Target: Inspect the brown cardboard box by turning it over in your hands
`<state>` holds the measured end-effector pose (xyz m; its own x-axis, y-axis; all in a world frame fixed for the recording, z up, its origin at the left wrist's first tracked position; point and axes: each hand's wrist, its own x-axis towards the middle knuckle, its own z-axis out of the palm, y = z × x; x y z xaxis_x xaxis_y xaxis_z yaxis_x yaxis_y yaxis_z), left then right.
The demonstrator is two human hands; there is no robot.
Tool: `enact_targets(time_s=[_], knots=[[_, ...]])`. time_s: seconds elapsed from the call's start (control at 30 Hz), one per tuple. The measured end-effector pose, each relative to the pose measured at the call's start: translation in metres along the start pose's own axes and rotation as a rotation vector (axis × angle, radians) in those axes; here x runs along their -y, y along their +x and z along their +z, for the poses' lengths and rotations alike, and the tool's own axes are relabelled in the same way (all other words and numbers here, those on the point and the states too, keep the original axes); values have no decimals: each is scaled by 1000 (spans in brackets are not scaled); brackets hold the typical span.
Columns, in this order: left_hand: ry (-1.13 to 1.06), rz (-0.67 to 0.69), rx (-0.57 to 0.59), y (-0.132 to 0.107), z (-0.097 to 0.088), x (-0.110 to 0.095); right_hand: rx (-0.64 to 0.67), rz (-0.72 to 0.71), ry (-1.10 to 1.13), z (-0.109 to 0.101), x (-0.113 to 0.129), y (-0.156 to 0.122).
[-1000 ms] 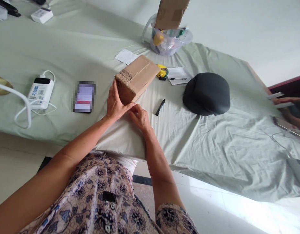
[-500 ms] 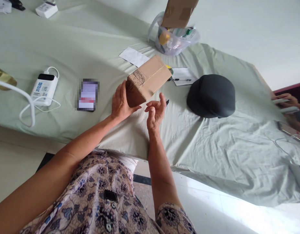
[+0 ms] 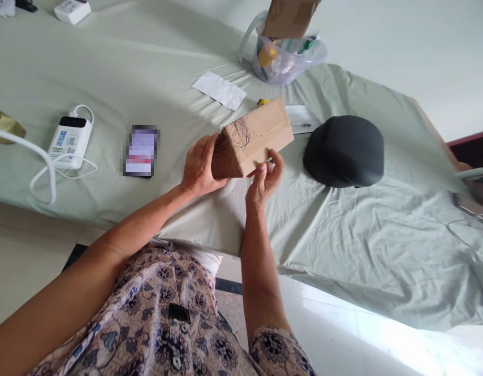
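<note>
A small brown cardboard box (image 3: pixel 261 133), scribbled with dark lines at its left end, is held tilted over the cloth-covered table. My left hand (image 3: pixel 202 164) wraps the box's left end, thumb beneath and fingers along the side. At the box's near side is my right hand (image 3: pixel 265 180), its thumb and bent fingers on the lower edge. Something small and dark shows between those fingers; I cannot make out what it is. Behind the box, a yellow object (image 3: pixel 263 102) and a white paper with a pen on it (image 3: pixel 300 116) are partly covered.
Right of the box sits a black cap (image 3: pixel 345 151). A clear plastic jug (image 3: pixel 276 68) filled with items stands at the back, near a folded white paper (image 3: pixel 220 90). Leftward lie a phone (image 3: pixel 141 151) and a white power bank (image 3: pixel 71 141) with a cable. Another person's hand (image 3: pixel 476 175) shows far right.
The box has shifted to the right and turned slightly in my left hand. My right hand has moved from just apart from the box to touching its near side.
</note>
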<state>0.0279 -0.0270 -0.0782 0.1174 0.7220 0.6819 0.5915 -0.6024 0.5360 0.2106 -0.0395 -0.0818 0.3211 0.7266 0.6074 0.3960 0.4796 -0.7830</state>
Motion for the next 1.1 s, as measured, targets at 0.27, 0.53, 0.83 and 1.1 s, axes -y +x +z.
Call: enact_targets(time_s=[0.27,0.53,0.83,1.1], knots=[[-95,79,114,15,-19,10,-353,364,56,-23,3,24],[-237,68,188,17,-29,21,-432,526,182,-31,0,37],[-284,-62,185,19,-21,43,-239,491,189,-18,-8,25],[-2,-275,24,18,-27,45,-114,425,-7,-12,-3,15]])
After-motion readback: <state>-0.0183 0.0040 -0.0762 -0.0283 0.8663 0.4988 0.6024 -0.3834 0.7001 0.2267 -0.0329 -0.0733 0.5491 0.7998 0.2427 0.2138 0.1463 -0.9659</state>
